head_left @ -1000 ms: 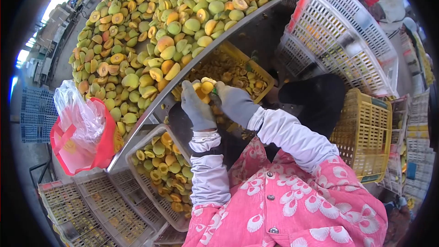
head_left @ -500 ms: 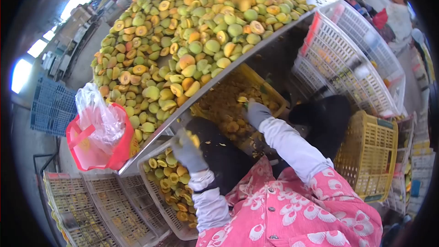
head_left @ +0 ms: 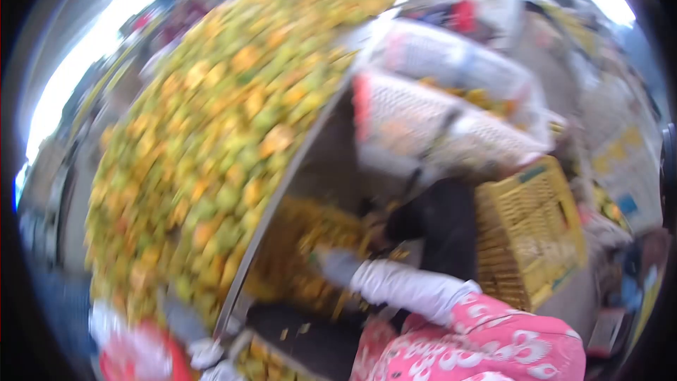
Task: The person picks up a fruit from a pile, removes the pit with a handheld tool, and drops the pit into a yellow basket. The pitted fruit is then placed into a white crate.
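The whole view is smeared by motion. My left hand (head_left: pixel 182 317), in a grey glove, reaches to the near edge of a heap of yellow-green and orange halved stone fruit (head_left: pixel 233 120). Its fingers are too blurred to tell if they hold anything. My right hand (head_left: pixel 340 268), gloved too, is closed above a yellow crate (head_left: pixel 282 229) of brownish-yellow scraps below the table edge. A small greenish bit shows at its fingertips, too blurred to name. Beside my left forearm, a crate of halved fruit (head_left: pixel 257 363) is partly in view at the bottom.
A metal table rim (head_left: pixel 282 187) runs diagonally between me and the heap. A red bag with clear plastic (head_left: pixel 141 356) hangs by the left corner. White crates (head_left: pixel 437 116) and an upturned yellow crate (head_left: pixel 532 233) stand to the right. Other people are blurred in the background.
The view has swung right. My left hand has gone from above the fruit crate, where it held a yellow fruit piece, to the heap's edge. My right hand stays over the scraps.
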Demonstrator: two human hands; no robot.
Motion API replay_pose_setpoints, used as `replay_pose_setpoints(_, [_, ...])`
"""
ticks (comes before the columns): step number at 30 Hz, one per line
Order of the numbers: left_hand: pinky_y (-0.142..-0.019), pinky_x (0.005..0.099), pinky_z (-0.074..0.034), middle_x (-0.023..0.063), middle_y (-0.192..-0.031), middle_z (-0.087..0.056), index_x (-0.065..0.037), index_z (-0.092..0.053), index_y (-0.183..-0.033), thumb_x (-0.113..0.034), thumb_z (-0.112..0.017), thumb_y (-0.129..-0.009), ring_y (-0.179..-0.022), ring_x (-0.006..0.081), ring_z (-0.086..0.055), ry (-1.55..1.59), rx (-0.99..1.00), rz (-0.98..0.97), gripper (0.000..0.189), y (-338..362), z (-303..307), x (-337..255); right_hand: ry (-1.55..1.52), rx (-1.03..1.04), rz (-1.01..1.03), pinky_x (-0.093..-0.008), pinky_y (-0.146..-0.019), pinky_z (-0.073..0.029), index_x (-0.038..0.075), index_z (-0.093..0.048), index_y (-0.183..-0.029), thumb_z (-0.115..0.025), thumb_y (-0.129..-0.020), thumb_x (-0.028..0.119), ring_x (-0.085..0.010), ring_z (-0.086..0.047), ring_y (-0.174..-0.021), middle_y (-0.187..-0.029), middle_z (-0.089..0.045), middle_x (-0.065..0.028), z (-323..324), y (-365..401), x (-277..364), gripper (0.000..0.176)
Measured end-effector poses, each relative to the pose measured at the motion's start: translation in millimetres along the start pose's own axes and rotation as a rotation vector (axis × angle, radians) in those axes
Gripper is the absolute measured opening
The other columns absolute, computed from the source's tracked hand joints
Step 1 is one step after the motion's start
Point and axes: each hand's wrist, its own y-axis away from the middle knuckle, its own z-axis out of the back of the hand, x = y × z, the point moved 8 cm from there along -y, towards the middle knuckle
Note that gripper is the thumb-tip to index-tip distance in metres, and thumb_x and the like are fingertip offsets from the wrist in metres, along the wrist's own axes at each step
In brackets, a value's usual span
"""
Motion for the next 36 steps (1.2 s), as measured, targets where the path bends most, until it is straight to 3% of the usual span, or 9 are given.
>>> replay_pose_setpoints(2, [-0.119,0.0382,-0.023,0.0179,-0.153,-0.038,-0.003,-0.04,-0.147,-0.02,-0.05,-0.095,-0.142,0.0312,-0.034,0.797,-0.134,0.045,0.056,-54,-71,10,-0.338,0.225,-0.119,-0.0485,-0.065,-0.051,0.013,-0.058,-0.106,-0.046,-0.097,0.041,-0.0369,-0.067,-0.075,-0.084,-0.067,-0.0176,71,0,27,0.032])
replay_pose_setpoints(4, [-0.117,0.054,-0.018,0.015,-0.155,-0.036,-0.006,-0.029,-0.153,-0.061,-0.048,-0.09,-0.143,0.039,-0.031,-0.311,-0.128,-0.181,0.086,-100,-236,-11,-0.329,0.147,-0.026,-0.0484,-0.068,-0.051,0.012,-0.058,-0.106,-0.039,-0.1,0.047,-0.037,-0.067,-0.076,-0.09,-0.067,-0.0199,94,2,41,0.04])
replay_pose_setpoints(8, [-0.113,0.0417,-0.029,0.0177,-0.149,-0.043,-0.001,-0.037,-0.149,-0.052,-0.038,-0.097,-0.139,0.0275,-0.039,0.069,0.258,0.065,0.072,-62,-92,-2,-0.024,0.195,-0.004,-0.048,-0.058,-0.051,0.014,-0.055,-0.112,-0.047,-0.096,0.027,-0.0357,-0.067,-0.072,-0.081,-0.066,-0.014,78,24,15,0.022])
replay_pose_setpoints(13, [-0.107,0.0459,-0.04,0.0286,-0.126,-0.057,0.002,-0.052,-0.131,-0.031,-0.063,-0.086,-0.118,0.0411,-0.054,0.744,-0.495,0.149,0.057,-74,-220,17,0.088,0.346,-0.042,-0.0473,-0.064,-0.056,0.011,-0.039,-0.142,-0.039,-0.098,0.02,-0.0361,-0.071,-0.075,-0.091,-0.069,-0.0219,60,41,-5,0.044])
replay_pose_setpoints(22, [-0.077,0.0422,-0.052,0.0197,-0.105,-0.061,-0.001,-0.057,-0.118,-0.042,-0.074,-0.08,-0.091,0.036,-0.062,1.4,-0.584,0.33,0.058,49,-6,27,0.153,0.497,-0.141,-0.0505,-0.065,-0.055,0.015,-0.035,-0.146,-0.06,-0.085,0.017,-0.0369,-0.07,-0.081,-0.097,-0.069,-0.0193,-7,61,-51,0.067])
replay_pose_setpoints(25, [-0.065,0.0422,-0.052,0.0164,-0.092,-0.062,-0.002,-0.059,-0.11,-0.044,-0.078,-0.08,-0.081,0.0349,-0.063,0.699,-0.893,0.193,0.055,98,147,-25,0.157,0.645,-0.056,-0.0489,-0.072,-0.054,0.016,-0.054,-0.123,-0.061,-0.089,0.024,-0.0356,-0.07,-0.089,-0.098,-0.07,-0.0185,1,68,-40,0.035])
replay_pose_setpoints(28, [-0.068,0.0377,-0.054,0.017,-0.103,-0.065,0.0,-0.053,-0.119,-0.013,-0.086,-0.071,-0.079,0.0293,-0.064,1.039,-0.939,0.132,0.059,117,193,-50,-0.088,0.293,-0.086,-0.049,-0.073,-0.052,0.013,-0.053,-0.119,-0.052,-0.097,0.034,-0.0399,-0.067,-0.086,-0.094,-0.068,-0.0225,76,58,9,0.031])
replay_pose_setpoints(30, [-0.058,0.0271,-0.054,0.0183,-0.113,-0.062,-0.003,-0.05,-0.121,-0.014,-0.066,-0.092,-0.077,0.0224,-0.064,2.856,-0.179,0.28,0.035,104,180,-94,-0.338,0.193,-0.007,-0.0442,-0.067,-0.051,0.009,-0.054,-0.114,-0.054,-0.098,0.032,-0.0388,-0.065,-0.075,-0.086,-0.066,-0.0198,118,48,48,0.029])
replay_pose_setpoints(36, [-0.062,0.0279,-0.052,0.0115,-0.094,-0.067,0.0,-0.06,-0.116,-0.051,-0.036,-0.103,-0.077,0.0184,-0.063,3.01,0.183,0.499,0.058,119,193,-154,-0.923,0.422,-0.07,-0.0383,-0.064,-0.047,0.003,-0.058,-0.105,-0.057,-0.098,0.034,-0.0329,-0.066,-0.072,-0.079,-0.064,-0.0181,168,85,122,0.032])
